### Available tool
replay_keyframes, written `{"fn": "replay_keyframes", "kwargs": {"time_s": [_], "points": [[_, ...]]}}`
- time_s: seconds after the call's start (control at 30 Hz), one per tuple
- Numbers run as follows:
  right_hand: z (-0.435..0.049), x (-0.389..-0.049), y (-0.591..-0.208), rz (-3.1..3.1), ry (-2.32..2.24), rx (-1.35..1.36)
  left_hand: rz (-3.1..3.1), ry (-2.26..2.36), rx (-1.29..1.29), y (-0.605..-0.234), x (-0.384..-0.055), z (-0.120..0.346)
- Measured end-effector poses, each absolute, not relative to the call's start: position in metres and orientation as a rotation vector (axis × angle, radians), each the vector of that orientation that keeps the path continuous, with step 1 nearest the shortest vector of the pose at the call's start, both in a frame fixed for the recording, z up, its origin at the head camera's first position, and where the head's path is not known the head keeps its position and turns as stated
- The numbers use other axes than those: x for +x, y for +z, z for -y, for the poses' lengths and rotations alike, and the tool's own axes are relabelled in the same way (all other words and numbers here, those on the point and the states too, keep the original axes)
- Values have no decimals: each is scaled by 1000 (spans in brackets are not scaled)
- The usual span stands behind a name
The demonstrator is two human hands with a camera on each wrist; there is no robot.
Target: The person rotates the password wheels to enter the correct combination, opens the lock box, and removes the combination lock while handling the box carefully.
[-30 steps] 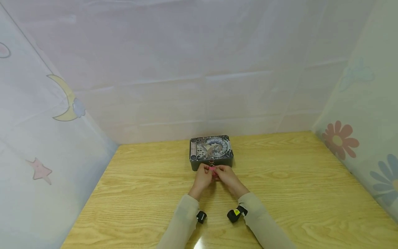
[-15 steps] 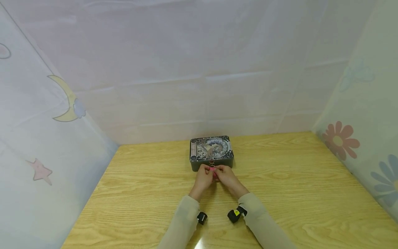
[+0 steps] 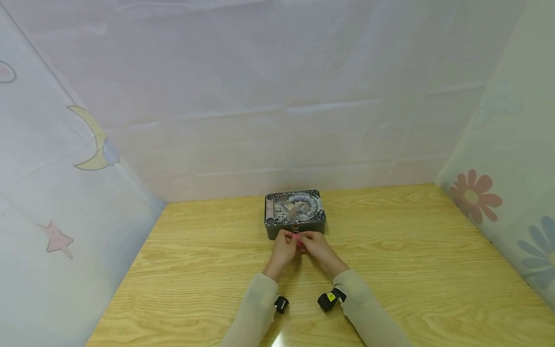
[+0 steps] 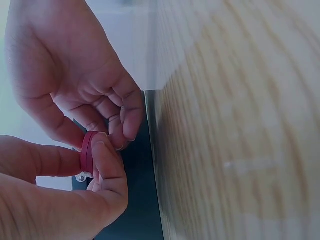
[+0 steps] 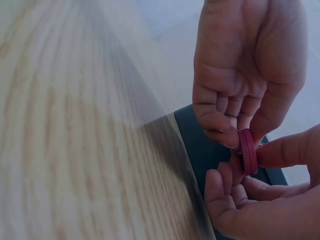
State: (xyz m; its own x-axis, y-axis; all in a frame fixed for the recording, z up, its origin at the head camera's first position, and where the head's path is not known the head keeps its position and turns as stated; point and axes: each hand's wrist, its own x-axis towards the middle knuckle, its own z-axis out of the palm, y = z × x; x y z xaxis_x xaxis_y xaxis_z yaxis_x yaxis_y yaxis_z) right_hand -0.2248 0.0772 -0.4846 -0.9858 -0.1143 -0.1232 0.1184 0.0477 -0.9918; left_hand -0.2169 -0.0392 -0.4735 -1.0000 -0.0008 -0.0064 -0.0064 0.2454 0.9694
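Note:
A small pink padlock (image 3: pixel 297 239) is at the front latch of a dark tin box (image 3: pixel 295 207) with a printed lid. Its metal shackle (image 3: pixel 296 232) shows just above the fingers. My left hand (image 3: pixel 284 248) pinches the padlock from the left, thumb and index finger on either side of its flat body (image 4: pixel 86 152). From the right, my right hand (image 3: pixel 318 246) grips it too, its thumb against one face of the lock (image 5: pixel 247 152) in the right wrist view. Fingers cover much of the padlock in the head view. The lid of the box is closed.
The box stands near the back edge of a wood-grain table (image 3: pixel 208 274), close to a pale cloth backdrop (image 3: pixel 277 120). Printed cloth sides rise at left and right. Black wrist cameras (image 3: pixel 281 304) hang beneath both sleeves.
Both hands and the box stay in place. Fingers and padlock shift only very slightly at the latch.

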Motion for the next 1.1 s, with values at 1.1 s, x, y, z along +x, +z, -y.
{"fn": "replay_keyframes", "kwargs": {"time_s": [1.1], "points": [[-82,-227,-487,-2065,-2118,11,-2436,1956,-60,-476,-219,39]]}}
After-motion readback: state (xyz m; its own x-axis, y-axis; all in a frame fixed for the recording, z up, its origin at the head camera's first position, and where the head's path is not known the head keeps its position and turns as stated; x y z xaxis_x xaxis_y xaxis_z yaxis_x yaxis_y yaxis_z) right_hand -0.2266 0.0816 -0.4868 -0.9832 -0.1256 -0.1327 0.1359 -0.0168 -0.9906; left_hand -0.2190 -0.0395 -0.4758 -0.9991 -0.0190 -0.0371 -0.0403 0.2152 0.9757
